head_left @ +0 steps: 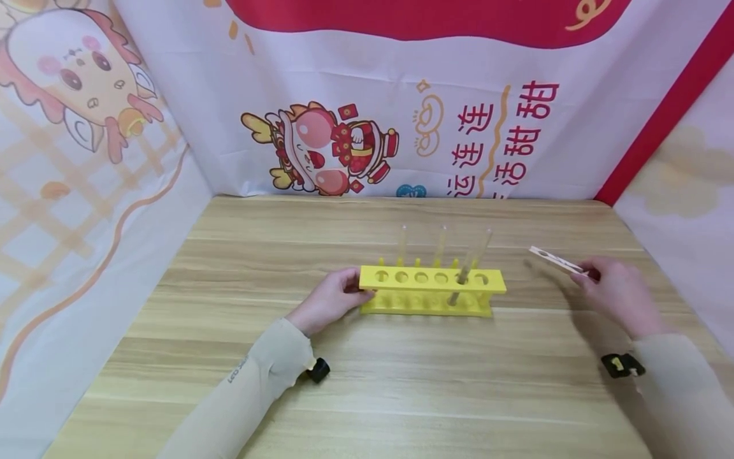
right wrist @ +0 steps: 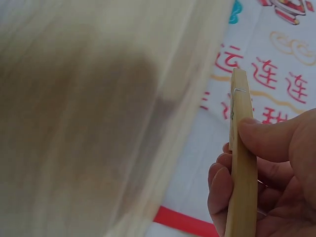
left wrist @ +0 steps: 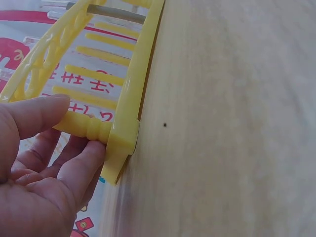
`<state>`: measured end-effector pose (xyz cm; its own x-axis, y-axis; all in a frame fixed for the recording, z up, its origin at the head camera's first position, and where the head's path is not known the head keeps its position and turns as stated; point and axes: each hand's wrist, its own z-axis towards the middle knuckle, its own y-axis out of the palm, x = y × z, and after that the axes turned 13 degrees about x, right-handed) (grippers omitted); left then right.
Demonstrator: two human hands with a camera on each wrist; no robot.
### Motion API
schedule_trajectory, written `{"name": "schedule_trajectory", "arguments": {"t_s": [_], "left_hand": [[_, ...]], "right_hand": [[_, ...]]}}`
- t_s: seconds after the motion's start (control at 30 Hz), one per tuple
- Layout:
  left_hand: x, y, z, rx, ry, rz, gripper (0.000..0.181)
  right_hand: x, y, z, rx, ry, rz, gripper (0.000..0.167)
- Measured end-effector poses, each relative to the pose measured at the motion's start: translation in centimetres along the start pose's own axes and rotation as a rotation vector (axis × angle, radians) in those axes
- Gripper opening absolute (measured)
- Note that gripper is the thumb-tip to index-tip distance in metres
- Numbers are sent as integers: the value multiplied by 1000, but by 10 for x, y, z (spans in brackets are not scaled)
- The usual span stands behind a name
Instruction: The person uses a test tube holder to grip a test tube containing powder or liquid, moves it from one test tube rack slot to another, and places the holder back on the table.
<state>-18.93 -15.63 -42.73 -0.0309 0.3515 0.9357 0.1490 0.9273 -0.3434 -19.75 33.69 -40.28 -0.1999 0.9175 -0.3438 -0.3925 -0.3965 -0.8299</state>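
Observation:
A yellow test tube rack stands on the wooden table. At its left end my left hand grips an end post, thumb on one side and fingers on the other in the left wrist view. A glass test tube with grey contents leans in a hole near the rack's right end. Clear test tubes stand up behind the top plate, on the row of pegs. To the right of the rack, my right hand holds a wooden test tube clamp above the table, its wire spring showing in the right wrist view.
The wood-grain table reaches back to a printed cloth hanging behind it. Printed cloth also borders the left side, and white cloth the right. Black devices sit at both wrists.

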Motion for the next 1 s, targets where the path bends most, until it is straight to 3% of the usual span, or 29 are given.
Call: {"name": "schedule_trajectory", "arguments": {"t_s": [0.3,0.47,0.77,1.0], "left_hand": [[3,0,-3,12,-2,32,29],[2,1,-2,17,6,38,29],[1,1,-1,5,19,23,29],[3,0,-2,5,9,12,29]], "right_hand": [[19,10,0,-66,45,-14,19],[19,15,4,-108,64,-48,24],[12,15,5,-278,96,-104,25],[5,16,9,-407,96,-131,37]]}}
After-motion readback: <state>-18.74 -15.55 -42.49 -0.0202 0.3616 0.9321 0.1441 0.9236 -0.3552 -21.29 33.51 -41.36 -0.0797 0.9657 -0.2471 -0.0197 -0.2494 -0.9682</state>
